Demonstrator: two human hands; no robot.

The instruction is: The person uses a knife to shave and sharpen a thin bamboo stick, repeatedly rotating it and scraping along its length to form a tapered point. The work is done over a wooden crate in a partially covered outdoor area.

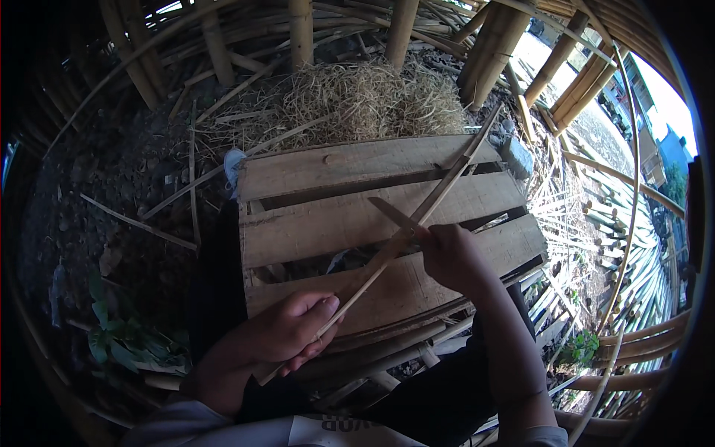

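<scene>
My left hand [299,325] is closed round the near part of a long, thin bamboo strip [447,181]. The strip slants across a wooden slatted table [320,231], up to its far right corner. In my right hand [454,253] is a knife [393,214], gripped by its handle, which the fingers mostly hide. Its blade points to the far left and crosses the strip near the middle of the table. Whether the edge bites into the bamboo I cannot tell.
Behind the table lies a heap of pale shavings [365,97], with upright bamboo posts [302,33] beyond. Loose strips [141,221] lie on the dark ground at left. Many cut bamboo lengths [633,253] are piled at right. A grey stone block [516,156] sits by the table's far right corner.
</scene>
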